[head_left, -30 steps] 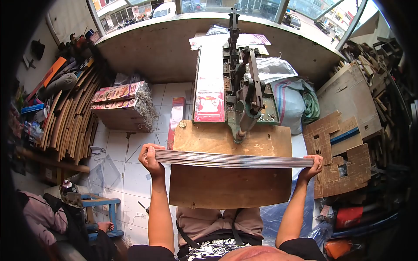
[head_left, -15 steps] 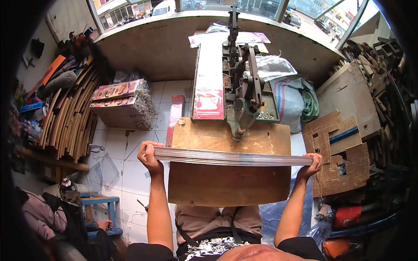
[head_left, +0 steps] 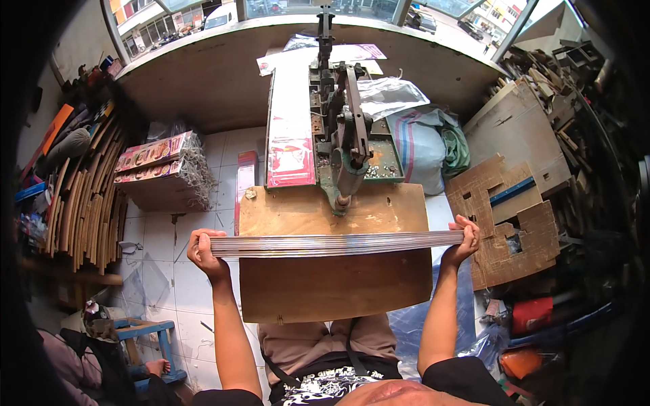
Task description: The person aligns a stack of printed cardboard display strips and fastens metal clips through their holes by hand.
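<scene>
A long stack of thin printed cardboard sheets (head_left: 338, 245) stands edge-on across the wooden work board (head_left: 335, 291), its layered edges facing me. My left hand (head_left: 206, 252) is closed on the stack's left end, thumb on the near side. At the right end, my right hand (head_left: 464, 240) grips the stack with some fingers raised behind it. Beyond the board stands a green riveting or stapling machine (head_left: 349, 152) with dark metal arms. A pile of printed cardboard sheets (head_left: 291, 162) lies in the machine's left tray.
On the left floor are a box-like bundle of printed cardboard (head_left: 156, 172) and leaning wooden boards (head_left: 84, 203). A white sack (head_left: 420, 145) and cut wooden panels (head_left: 504, 216) lie to the right. Another person's foot (head_left: 158, 367) rests near a blue stool (head_left: 145, 331).
My view has turned slightly right, so the scene sits further left. Both hands keep the stack between them, and the fingers of my right hand have lifted and spread somewhat.
</scene>
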The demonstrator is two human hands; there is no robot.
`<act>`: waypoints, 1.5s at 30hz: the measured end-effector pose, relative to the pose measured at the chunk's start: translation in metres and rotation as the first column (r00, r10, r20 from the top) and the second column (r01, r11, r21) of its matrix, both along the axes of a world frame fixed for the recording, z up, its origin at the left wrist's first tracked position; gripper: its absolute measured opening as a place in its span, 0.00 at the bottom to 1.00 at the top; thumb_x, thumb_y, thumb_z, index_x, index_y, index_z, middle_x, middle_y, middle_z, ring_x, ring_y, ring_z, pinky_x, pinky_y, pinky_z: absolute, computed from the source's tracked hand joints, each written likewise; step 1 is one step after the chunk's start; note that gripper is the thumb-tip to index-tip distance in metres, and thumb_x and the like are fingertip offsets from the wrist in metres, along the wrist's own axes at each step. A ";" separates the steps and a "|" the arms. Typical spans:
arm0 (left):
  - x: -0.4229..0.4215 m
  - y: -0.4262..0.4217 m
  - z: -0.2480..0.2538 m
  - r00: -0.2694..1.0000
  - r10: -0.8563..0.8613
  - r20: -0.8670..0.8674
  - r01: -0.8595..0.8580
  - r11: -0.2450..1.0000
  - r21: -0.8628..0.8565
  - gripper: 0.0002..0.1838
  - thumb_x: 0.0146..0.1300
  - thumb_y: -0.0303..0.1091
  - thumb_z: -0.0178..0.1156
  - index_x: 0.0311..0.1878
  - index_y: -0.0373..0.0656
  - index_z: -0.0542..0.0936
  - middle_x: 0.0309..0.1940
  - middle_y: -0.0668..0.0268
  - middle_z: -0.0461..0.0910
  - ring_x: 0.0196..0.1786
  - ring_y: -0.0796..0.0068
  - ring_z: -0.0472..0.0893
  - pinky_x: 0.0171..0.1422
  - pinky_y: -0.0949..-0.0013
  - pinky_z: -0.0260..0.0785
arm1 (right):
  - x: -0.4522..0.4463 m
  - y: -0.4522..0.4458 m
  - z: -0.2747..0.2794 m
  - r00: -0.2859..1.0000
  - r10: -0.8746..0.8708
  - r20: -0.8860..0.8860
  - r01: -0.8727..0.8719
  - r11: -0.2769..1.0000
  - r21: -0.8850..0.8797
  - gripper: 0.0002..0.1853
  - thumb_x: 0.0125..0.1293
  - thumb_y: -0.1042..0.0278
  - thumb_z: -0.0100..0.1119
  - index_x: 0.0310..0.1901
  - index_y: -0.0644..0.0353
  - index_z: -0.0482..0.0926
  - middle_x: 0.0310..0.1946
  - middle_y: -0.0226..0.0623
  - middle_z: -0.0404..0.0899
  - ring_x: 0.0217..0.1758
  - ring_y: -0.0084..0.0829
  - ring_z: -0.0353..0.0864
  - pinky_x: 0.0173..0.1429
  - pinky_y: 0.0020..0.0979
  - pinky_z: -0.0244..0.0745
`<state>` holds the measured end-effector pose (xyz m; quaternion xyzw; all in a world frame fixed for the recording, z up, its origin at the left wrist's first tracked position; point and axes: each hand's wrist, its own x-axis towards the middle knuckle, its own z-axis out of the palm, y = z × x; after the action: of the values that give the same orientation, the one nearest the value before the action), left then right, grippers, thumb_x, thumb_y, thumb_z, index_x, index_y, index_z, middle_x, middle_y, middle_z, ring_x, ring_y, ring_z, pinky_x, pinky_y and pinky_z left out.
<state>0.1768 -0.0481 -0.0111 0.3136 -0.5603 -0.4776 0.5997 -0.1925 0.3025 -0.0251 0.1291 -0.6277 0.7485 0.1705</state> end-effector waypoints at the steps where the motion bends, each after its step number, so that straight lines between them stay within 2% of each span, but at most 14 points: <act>1: 0.000 0.001 0.002 1.000 0.004 0.019 -0.004 1.000 -0.010 0.14 0.65 0.37 0.47 0.31 0.36 0.74 0.24 0.60 0.76 0.29 0.70 0.79 0.38 0.68 0.72 | 0.002 -0.004 0.003 1.000 -0.021 0.002 0.021 0.999 -0.029 0.14 0.65 0.66 0.45 0.41 0.66 0.78 0.39 0.47 0.83 0.34 0.35 0.83 0.43 0.34 0.78; 6: -0.004 0.004 0.006 1.000 -0.001 -0.023 0.002 1.000 0.019 0.13 0.66 0.36 0.46 0.34 0.36 0.74 0.23 0.60 0.76 0.29 0.72 0.78 0.39 0.69 0.72 | -0.005 0.000 -0.009 0.997 -0.071 -0.006 0.070 0.996 -0.050 0.14 0.65 0.67 0.46 0.43 0.65 0.78 0.43 0.45 0.82 0.40 0.34 0.82 0.47 0.33 0.77; 8: -0.008 0.008 0.016 0.999 0.042 -0.014 -0.043 0.999 -0.029 0.11 0.65 0.34 0.46 0.38 0.36 0.73 0.22 0.61 0.76 0.27 0.73 0.77 0.37 0.69 0.71 | -0.017 0.016 -0.028 1.000 0.004 -0.010 -0.004 0.998 0.061 0.14 0.64 0.67 0.46 0.45 0.64 0.78 0.47 0.43 0.81 0.43 0.33 0.81 0.51 0.34 0.75; 11: -0.008 0.010 0.018 0.999 0.006 -0.048 -0.007 1.000 -0.014 0.11 0.66 0.36 0.46 0.38 0.37 0.73 0.23 0.61 0.77 0.29 0.72 0.78 0.39 0.70 0.71 | -0.012 0.012 -0.022 0.996 -0.019 0.082 0.017 1.000 0.024 0.16 0.65 0.66 0.46 0.48 0.63 0.78 0.50 0.40 0.79 0.48 0.34 0.79 0.55 0.36 0.74; 15: -0.002 0.001 0.000 1.000 -0.009 -0.026 0.008 1.000 -0.029 0.10 0.66 0.35 0.46 0.36 0.38 0.72 0.23 0.61 0.76 0.29 0.71 0.78 0.39 0.69 0.71 | 0.002 -0.005 0.003 0.996 -0.086 0.017 0.086 0.996 -0.025 0.19 0.65 0.65 0.45 0.52 0.62 0.77 0.51 0.38 0.77 0.56 0.33 0.74 0.60 0.38 0.71; 21: -0.004 0.003 0.005 0.999 0.033 -0.022 -0.033 0.999 -0.021 0.10 0.65 0.34 0.47 0.34 0.37 0.72 0.22 0.59 0.77 0.28 0.71 0.77 0.39 0.68 0.71 | -0.011 0.015 -0.021 0.999 0.027 0.032 -0.029 0.997 0.069 0.18 0.64 0.65 0.45 0.51 0.64 0.77 0.41 0.40 0.79 0.46 0.31 0.78 0.52 0.36 0.74; 24: -0.004 0.001 0.002 0.999 0.022 -0.043 -0.023 1.000 -0.020 0.10 0.65 0.34 0.47 0.34 0.37 0.72 0.22 0.59 0.77 0.28 0.71 0.77 0.39 0.68 0.71 | -0.015 0.013 -0.024 0.999 -0.039 -0.007 0.039 0.995 0.089 0.18 0.64 0.65 0.45 0.51 0.64 0.78 0.37 0.39 0.79 0.42 0.30 0.78 0.49 0.35 0.75; 28: -0.004 0.002 0.004 0.999 0.030 -0.039 -0.031 0.999 -0.023 0.10 0.65 0.34 0.47 0.34 0.37 0.71 0.21 0.59 0.77 0.27 0.71 0.77 0.38 0.68 0.71 | -0.002 -0.005 -0.003 0.992 -0.123 -0.015 0.123 0.992 -0.021 0.19 0.64 0.65 0.45 0.53 0.63 0.77 0.40 0.39 0.79 0.44 0.30 0.78 0.50 0.35 0.75; 32: -0.005 0.002 0.004 0.998 0.021 -0.057 -0.023 0.999 -0.026 0.10 0.65 0.34 0.47 0.34 0.37 0.71 0.22 0.58 0.77 0.27 0.72 0.76 0.38 0.69 0.71 | -0.005 0.003 -0.011 0.994 -0.107 -0.015 0.107 0.994 0.001 0.20 0.65 0.65 0.44 0.55 0.63 0.76 0.45 0.39 0.77 0.47 0.29 0.77 0.51 0.35 0.74; 34: -0.004 0.002 0.003 0.998 0.024 -0.061 -0.026 0.999 -0.031 0.10 0.65 0.34 0.47 0.34 0.37 0.71 0.22 0.58 0.77 0.27 0.72 0.76 0.38 0.69 0.71 | -0.009 0.010 -0.015 1.000 0.014 0.004 -0.014 0.998 0.066 0.21 0.64 0.66 0.44 0.55 0.64 0.75 0.43 0.39 0.78 0.45 0.29 0.77 0.51 0.34 0.74; 37: -0.002 0.001 0.002 0.999 0.008 -0.044 -0.008 1.000 -0.016 0.10 0.65 0.36 0.47 0.35 0.38 0.72 0.23 0.60 0.77 0.28 0.71 0.78 0.39 0.68 0.72 | 0.002 -0.006 0.002 0.989 -0.140 0.046 0.140 0.990 -0.011 0.21 0.63 0.66 0.44 0.54 0.67 0.75 0.34 0.38 0.79 0.39 0.29 0.77 0.50 0.33 0.73; 40: -0.002 0.001 0.002 0.999 0.006 -0.041 -0.007 1.000 -0.020 0.10 0.65 0.36 0.47 0.35 0.38 0.72 0.23 0.60 0.77 0.28 0.71 0.78 0.39 0.68 0.72 | -0.004 0.003 -0.007 0.999 -0.011 -0.038 0.011 1.000 0.002 0.18 0.64 0.70 0.44 0.53 0.66 0.75 0.28 0.34 0.77 0.34 0.26 0.75 0.47 0.31 0.72; 43: -0.002 0.001 0.003 0.999 0.002 -0.046 -0.003 1.000 -0.015 0.10 0.65 0.36 0.47 0.34 0.38 0.72 0.23 0.60 0.77 0.28 0.71 0.78 0.38 0.69 0.72 | -0.003 0.006 -0.006 0.999 -0.045 -0.016 0.046 0.996 0.076 0.18 0.65 0.70 0.44 0.53 0.67 0.75 0.27 0.35 0.78 0.35 0.27 0.76 0.48 0.32 0.72; 45: -0.002 0.003 0.004 0.999 -0.004 -0.036 0.003 1.000 -0.013 0.10 0.65 0.35 0.47 0.35 0.39 0.71 0.23 0.60 0.77 0.28 0.71 0.78 0.38 0.69 0.72 | 0.001 -0.005 0.002 0.995 -0.098 -0.008 0.098 0.995 0.011 0.18 0.65 0.70 0.44 0.53 0.67 0.75 0.27 0.35 0.78 0.35 0.27 0.77 0.48 0.31 0.72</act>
<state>0.1748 -0.0451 -0.0069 0.3000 -0.5531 -0.4806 0.6108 -0.1917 0.2976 -0.0234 0.1020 -0.6370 0.7351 0.2085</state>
